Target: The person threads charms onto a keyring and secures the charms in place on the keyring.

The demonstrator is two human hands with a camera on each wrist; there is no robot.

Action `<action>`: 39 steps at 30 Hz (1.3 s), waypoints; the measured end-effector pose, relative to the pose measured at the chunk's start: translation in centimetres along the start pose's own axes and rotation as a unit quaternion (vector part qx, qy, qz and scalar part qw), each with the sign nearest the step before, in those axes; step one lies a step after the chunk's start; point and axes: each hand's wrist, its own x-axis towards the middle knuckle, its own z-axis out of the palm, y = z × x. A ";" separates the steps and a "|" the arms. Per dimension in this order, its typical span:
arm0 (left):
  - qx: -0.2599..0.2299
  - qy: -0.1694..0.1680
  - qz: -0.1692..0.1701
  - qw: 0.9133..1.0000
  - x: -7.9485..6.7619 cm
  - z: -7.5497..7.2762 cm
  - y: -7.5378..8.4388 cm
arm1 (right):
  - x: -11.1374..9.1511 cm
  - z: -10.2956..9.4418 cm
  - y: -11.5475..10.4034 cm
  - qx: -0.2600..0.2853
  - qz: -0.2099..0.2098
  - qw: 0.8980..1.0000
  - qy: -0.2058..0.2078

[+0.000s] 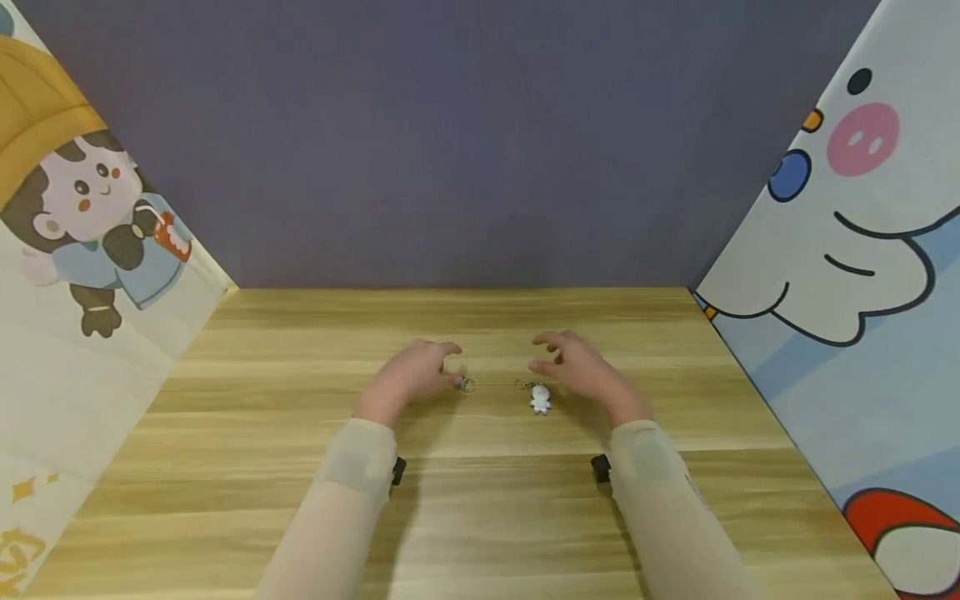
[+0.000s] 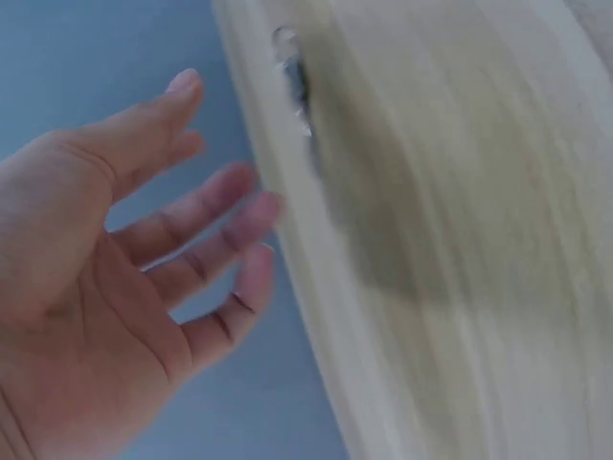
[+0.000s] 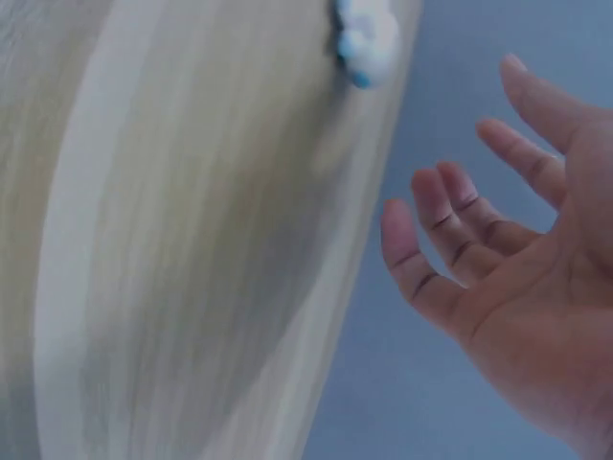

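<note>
Fingers (image 2: 254,216) of the left hand (image 1: 420,367) and right hand (image 1: 583,367): apart, loosely curved, holding nothing | left just beside a small metal ring (image 1: 468,385), right just beside a white figure charm (image 1: 540,400), both lying on the table (image 1: 483,517) | we judge the step as hands poised, ungripped; any grasp would ask us for a low, precise pinch

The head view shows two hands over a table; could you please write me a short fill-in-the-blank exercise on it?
1. The small figure beside the right hand is mostly coloured ____.
2. In the head view, the keyring near the left hand appears to the ____ of the figure.
3. The cartoon snout at far right is coloured ____.

Missing words: white; left; pink.
</note>
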 end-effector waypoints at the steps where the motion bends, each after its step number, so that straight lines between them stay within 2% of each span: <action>1: 0.000 -0.004 0.008 1.000 0.3 0.2 0.1 | 0.4 0.2 0.0 0.006 -0.003 1.000 -0.012; 7: -0.017 -0.027 0.026 0.999 1.6 1.2 0.1 | 1.7 1.1 0.3 0.025 -0.004 0.998 -0.062; 15: -0.071 -0.058 0.054 0.994 2.4 3.0 -2.0 | 2.2 1.8 1.6 0.058 -0.002 0.990 -0.127; 22: -0.166 -0.075 0.029 0.983 2.9 3.6 -2.9 | 2.3 2.2 2.1 0.082 0.003 0.989 -0.120; 28: -0.150 -0.069 0.027 0.986 3.3 3.4 -2.4 | 2.3 2.5 2.2 0.083 -0.004 0.990 -0.115; 31: -0.141 -0.059 0.027 0.988 3.4 3.4 -2.3 | 2.3 2.6 2.1 0.071 0.008 0.992 -0.108; 35: -0.147 -0.043 0.022 0.988 3.3 3.4 -2.3 | 2.2 2.7 1.7 0.065 0.025 0.993 -0.098; 39: -0.166 -0.034 0.024 0.985 3.0 3.5 -2.6 | 2.1 2.9 1.7 0.066 0.019 0.993 -0.094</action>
